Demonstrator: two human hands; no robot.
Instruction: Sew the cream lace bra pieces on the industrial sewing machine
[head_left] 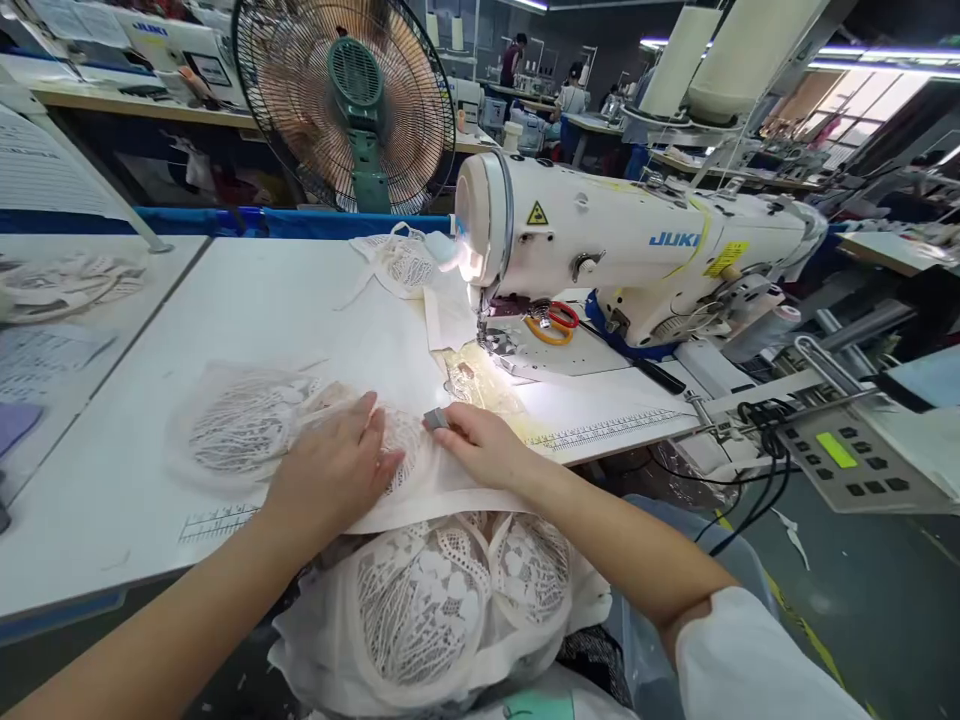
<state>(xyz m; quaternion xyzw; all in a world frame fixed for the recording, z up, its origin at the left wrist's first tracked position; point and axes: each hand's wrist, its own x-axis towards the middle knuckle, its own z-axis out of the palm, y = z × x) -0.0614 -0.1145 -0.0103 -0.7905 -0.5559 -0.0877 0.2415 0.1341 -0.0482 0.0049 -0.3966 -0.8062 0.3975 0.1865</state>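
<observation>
At a white sewing table (pixel 322 290), a worker's two bare hands meet over a piece of white lace (pixel 244 430) lying near the front edge. The left hand (pixel 334 465) rests palm down on the lace, fingers loosely extended and gripping nothing. The right hand (pixel 480 440), at 3 o'clock from the left, is narrowed to a pinch, a small grey piece (pixel 435 419) at its thumb and forefinger. Taking both hands as the dial's center, a JUKI machine (pixel 600 225) stands between 1 and 2 o'clock, its light glowing over a yellowish sheet (pixel 480 380) below the needle. Scissors (pixel 551 322) with red and orange handles lie at 2 o'clock. A second lace garment (pixel 405 265) sits at 12, with a large fan (pixel 356 110) beyond it. A control panel (pixel 847 460) shows at 3. At 5, more lacework (pixel 424 605) spreads below the table edge.
</observation>
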